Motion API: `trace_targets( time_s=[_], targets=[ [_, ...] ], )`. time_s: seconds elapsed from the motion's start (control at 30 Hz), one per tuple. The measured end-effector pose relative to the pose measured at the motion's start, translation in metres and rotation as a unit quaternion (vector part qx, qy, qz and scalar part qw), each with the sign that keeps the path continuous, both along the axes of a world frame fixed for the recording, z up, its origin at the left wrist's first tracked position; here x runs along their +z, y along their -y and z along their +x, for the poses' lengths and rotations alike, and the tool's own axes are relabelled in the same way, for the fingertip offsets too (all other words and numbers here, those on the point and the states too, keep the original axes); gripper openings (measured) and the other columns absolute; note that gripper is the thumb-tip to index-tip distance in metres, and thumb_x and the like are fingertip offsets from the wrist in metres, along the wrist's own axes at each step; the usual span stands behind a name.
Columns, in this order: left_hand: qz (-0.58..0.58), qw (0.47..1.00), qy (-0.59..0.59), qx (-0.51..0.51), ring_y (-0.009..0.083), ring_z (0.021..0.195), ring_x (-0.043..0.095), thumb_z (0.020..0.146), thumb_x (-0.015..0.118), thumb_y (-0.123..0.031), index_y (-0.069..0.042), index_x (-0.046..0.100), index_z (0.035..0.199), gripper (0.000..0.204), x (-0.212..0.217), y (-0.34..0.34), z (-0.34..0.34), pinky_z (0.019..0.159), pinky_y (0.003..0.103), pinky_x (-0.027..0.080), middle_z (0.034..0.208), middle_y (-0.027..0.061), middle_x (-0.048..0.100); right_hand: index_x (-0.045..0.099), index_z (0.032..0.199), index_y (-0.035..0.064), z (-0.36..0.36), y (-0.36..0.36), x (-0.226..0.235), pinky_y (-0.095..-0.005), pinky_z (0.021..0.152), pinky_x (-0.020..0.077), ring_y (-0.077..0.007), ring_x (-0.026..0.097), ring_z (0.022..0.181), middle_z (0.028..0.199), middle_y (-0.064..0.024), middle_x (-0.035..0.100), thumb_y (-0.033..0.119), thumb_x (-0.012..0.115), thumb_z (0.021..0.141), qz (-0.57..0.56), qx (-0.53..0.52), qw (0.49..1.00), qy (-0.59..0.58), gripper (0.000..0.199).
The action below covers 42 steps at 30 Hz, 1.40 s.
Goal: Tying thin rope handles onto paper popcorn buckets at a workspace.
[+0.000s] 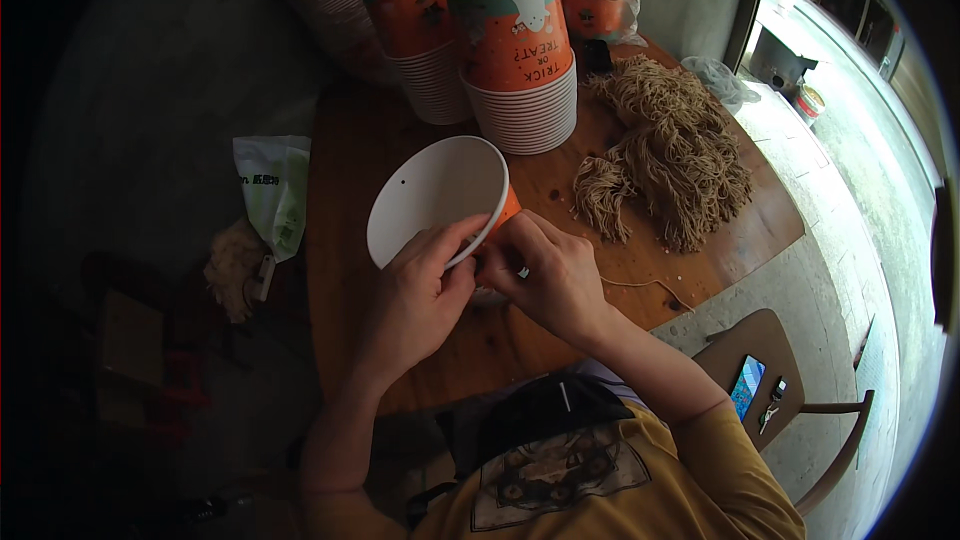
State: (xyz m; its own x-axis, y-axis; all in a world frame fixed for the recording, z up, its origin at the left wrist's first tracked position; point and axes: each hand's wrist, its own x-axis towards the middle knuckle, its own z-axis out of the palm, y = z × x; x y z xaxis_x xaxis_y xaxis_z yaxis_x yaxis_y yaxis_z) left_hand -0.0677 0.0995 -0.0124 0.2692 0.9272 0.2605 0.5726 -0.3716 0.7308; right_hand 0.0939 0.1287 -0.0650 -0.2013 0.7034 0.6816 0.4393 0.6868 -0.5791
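A paper bucket [430,190], white inside and orange outside, is tilted in front of me with its wide mouth facing up and left. A small dark hole shows in its far wall. My left hand [420,285] is closed over the near rim, fingers inside and thumb outside. Beside it, my right hand [550,265] is pinched against the orange outer wall. A thin tan cord [650,285] trails over the table from under the right hand; a small whitish bit shows between those fingers. The pinching fingertips are partly hidden.
Two stacks of upside-down orange and green buckets [520,50] stand at the back, with bagged stacks [325,0] behind. A heap of tan cords [675,150] lies at right. A white plastic bag [275,195] hangs left of the wooden table [350,360]. A chair [770,340] holds a phone [747,385] and keys.
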Motion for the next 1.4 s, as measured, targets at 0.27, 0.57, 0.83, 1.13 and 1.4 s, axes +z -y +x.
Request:
trace_targets(
  time_s=[0.27,0.57,0.83,1.13,1.4],
  targets=[
    [-0.091,0.994,0.007,-0.064,0.0259,0.087,0.064,0.096,0.047,-0.010,-0.001,0.057,0.111,0.020,-0.005,-0.006,0.002,0.076,0.034,0.049,0.098,0.0154,0.063,0.055,0.086,0.0042,0.015,0.010,-0.017,-0.0350,0.052,0.0502,-0.0258,0.063,0.064,0.078,-0.0095,0.060,0.009,0.065,0.081,-0.069,0.022,0.997,-0.034,0.012],
    [-0.156,0.983,-0.079,-0.060,0.0306,0.078,0.065,0.095,0.047,-0.013,0.000,0.055,0.097,0.015,-0.003,-0.030,0.011,0.071,0.039,0.049,0.086,0.0152,0.065,0.058,0.088,0.0016,0.031,0.002,-0.019,-0.0320,0.056,0.0486,-0.0229,0.063,0.066,0.076,-0.0107,0.061,0.009,0.063,0.086,-0.184,0.074,0.979,-0.047,0.010],
    [-0.139,0.983,-0.100,-0.064,0.0331,0.084,0.064,0.096,0.047,-0.014,0.001,0.052,0.104,0.018,-0.005,-0.033,0.010,0.073,0.040,0.049,0.092,0.0179,0.065,0.058,0.092,0.0008,0.039,-0.008,-0.012,-0.0240,0.049,0.0466,-0.0092,0.060,0.053,0.065,-0.0033,0.057,0.015,0.060,0.092,-0.209,0.143,0.967,-0.034,0.014],
    [-0.145,0.979,-0.077,-0.118,0.0292,0.082,0.065,0.094,0.049,-0.011,-0.001,0.055,0.105,0.016,-0.010,-0.045,0.004,0.073,0.038,0.050,0.091,0.0156,0.066,0.058,0.093,0.0002,0.036,-0.009,-0.011,-0.0244,0.046,0.0470,-0.0090,0.059,0.051,0.064,-0.0035,0.057,0.016,0.059,0.093,-0.235,0.129,0.963,-0.037,0.016],
    [0.050,0.995,-0.085,-0.018,0.0163,0.071,0.059,0.091,0.052,-0.011,-0.003,0.053,0.095,0.009,0.001,-0.040,-0.002,0.062,0.032,0.046,0.085,0.0091,0.061,0.058,0.095,0.0032,0.055,-0.010,0.009,-0.0327,0.057,0.0482,-0.0206,0.064,0.063,0.073,-0.0103,0.063,0.016,0.062,0.090,-0.268,0.103,0.958,0.003,0.014]
  ],
)
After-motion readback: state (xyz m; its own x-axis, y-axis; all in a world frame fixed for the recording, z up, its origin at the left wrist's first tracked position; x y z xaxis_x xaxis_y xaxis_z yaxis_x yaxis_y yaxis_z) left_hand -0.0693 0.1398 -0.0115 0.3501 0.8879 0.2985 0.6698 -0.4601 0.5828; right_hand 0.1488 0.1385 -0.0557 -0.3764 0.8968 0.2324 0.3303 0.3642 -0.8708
